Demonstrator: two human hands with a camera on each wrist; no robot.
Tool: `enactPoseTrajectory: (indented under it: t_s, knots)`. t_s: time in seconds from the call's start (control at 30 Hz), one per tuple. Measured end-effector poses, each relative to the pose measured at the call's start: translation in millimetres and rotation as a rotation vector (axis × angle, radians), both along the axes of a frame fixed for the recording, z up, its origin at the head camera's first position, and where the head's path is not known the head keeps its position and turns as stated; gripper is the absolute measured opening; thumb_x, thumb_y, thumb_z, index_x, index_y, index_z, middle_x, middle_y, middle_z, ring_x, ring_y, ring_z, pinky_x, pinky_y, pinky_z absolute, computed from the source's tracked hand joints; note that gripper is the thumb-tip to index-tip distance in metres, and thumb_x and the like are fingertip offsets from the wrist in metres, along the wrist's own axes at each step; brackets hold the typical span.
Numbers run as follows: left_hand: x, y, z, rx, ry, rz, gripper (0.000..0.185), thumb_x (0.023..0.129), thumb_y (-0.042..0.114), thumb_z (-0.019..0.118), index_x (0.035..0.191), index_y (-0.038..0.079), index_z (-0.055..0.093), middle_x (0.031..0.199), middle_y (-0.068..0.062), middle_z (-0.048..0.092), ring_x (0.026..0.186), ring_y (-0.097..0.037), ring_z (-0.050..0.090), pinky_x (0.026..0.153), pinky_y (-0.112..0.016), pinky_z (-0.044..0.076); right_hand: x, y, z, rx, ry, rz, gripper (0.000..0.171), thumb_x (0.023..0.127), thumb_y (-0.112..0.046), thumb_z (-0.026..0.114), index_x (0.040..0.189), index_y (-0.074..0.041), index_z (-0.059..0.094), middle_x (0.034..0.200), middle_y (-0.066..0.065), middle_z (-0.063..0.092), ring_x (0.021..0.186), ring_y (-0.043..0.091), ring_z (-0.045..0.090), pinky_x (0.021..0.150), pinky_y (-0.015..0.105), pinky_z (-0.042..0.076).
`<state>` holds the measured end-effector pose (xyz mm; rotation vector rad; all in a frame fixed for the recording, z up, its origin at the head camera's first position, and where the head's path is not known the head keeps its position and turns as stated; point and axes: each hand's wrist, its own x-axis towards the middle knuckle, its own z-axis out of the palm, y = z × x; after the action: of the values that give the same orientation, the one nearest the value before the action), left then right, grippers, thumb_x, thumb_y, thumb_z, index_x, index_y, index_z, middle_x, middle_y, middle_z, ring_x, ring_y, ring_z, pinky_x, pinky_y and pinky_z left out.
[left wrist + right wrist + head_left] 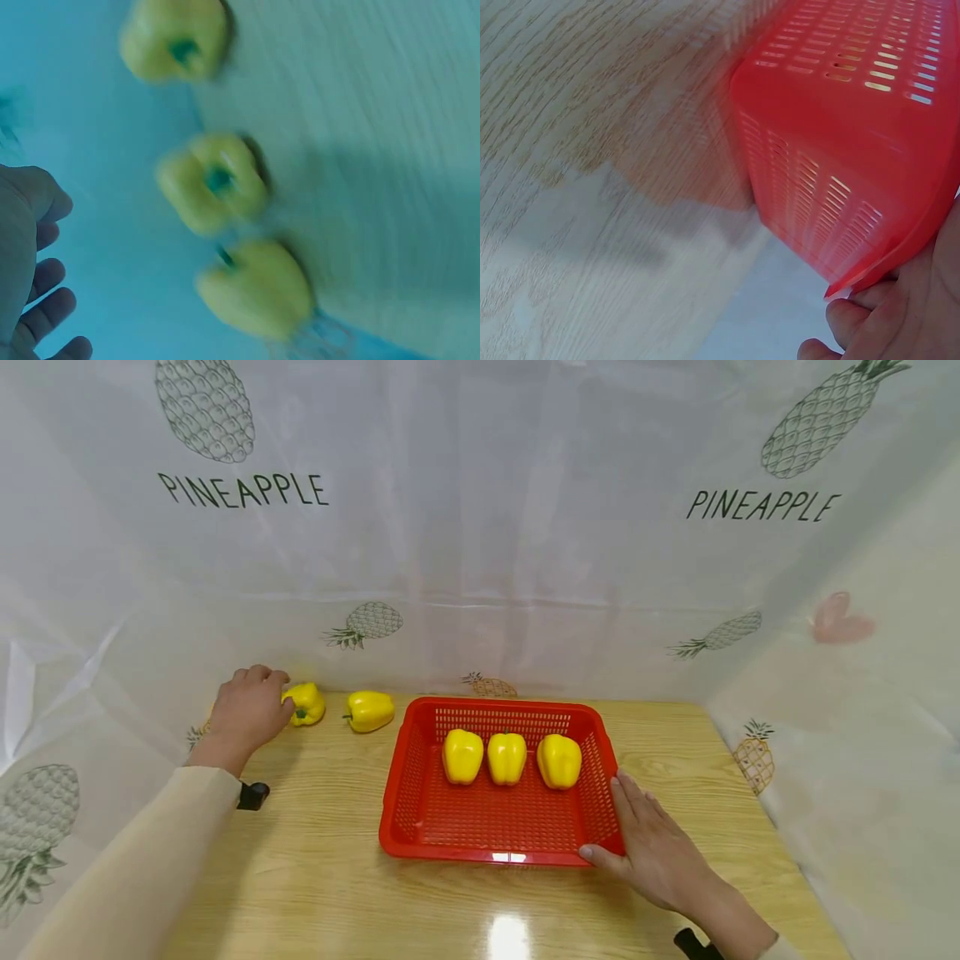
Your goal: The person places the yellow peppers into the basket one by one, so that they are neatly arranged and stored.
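Observation:
A red slotted basket (pixel 397 785) stands mid-table with three yellow bell peppers (pixel 507 757) in a row at its back. My right hand (pixel 652 847) lies with straight fingers on the basket's right front corner, thumb on the front rim; the right wrist view shows that corner (pixel 840 150) with my fingertips (pixel 855 322) just under it. At the far left, my left hand (pixel 247 710) hovers beside a loose yellow pepper (pixel 305 703), with another pepper (pixel 370 710) further right. In the blurred left wrist view, three peppers (pixel 214 184) lie apart from my loosely curled fingers (pixel 45 300).
A white sheet printed with pineapples (pixel 480 527) walls in the wooden table (pixel 315 860) on the back, left and right. Black wrist mounts (pixel 252 795) show on both arms. Bare wood runs in front of the basket, with a light glare (pixel 508 935).

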<state>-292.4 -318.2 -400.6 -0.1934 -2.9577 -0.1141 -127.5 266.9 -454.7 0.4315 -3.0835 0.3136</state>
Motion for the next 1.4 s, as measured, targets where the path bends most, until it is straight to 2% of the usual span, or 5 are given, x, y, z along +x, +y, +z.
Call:
enactPoseTrajectory:
  t_s: [0.17,0.37,0.9,1.2,1.4]
  knots:
    - [2.8,-40.8,-13.8,-0.010,-0.099,0.039,0.057,0.102,0.019,0.056,0.147,-0.014,0.043,0.144,-0.043,0.038,0.128,-0.064,0.036,0.098,-0.076,0.040,0.6,2.1,0.5,0.009,0.007,-0.004,0.110,0.095,-0.072,0.061,0.162,0.009,0.027,0.170,0.028,0.024,0.154,0.047,0.034,0.123,0.066,0.030]
    - [-1.1,-61.0,-23.3,-0.039,-0.165,0.027,0.074,0.099,0.025,0.066,0.147,-0.020,0.032,0.144,-0.047,0.034,0.128,-0.066,0.036,0.098,-0.077,0.043,1.3,1.9,1.3,0.012,0.015,0.001,0.109,0.096,-0.071,0.061,0.163,0.008,0.026,0.170,0.029,0.025,0.154,0.048,0.034,0.123,0.066,0.030]
    - [-24.3,-75.8,-47.4,-0.111,-0.175,-0.030,0.083,0.094,0.025,0.077,0.142,-0.024,0.031,0.143,-0.048,0.037,0.131,-0.065,0.038,0.105,-0.076,0.040,1.7,1.1,-0.3,0.027,0.017,0.003,0.108,0.096,-0.072,0.060,0.163,0.006,0.027,0.170,0.026,0.027,0.156,0.044,0.033,0.123,0.065,0.031]
    - [-19.1,-76.8,-58.2,-0.117,-0.277,-0.024,0.069,0.107,0.014,0.051,0.154,-0.024,0.016,0.157,-0.052,0.017,0.145,-0.068,0.019,0.117,-0.077,0.026,2.9,0.0,-0.6,0.030,0.007,-0.002,0.108,0.096,-0.071,0.060,0.164,0.005,0.026,0.171,0.026,0.025,0.157,0.043,0.031,0.123,0.066,0.031]
    - [-14.4,-70.0,-66.6,-0.128,-0.208,-0.060,0.058,0.108,0.004,0.048,0.154,-0.020,0.021,0.153,-0.052,0.024,0.143,-0.069,0.021,0.116,-0.077,0.026,2.0,-1.1,1.4,0.035,0.013,-0.003,0.107,0.096,-0.070,0.062,0.163,0.007,0.027,0.170,0.028,0.026,0.155,0.046,0.034,0.122,0.066,0.031]
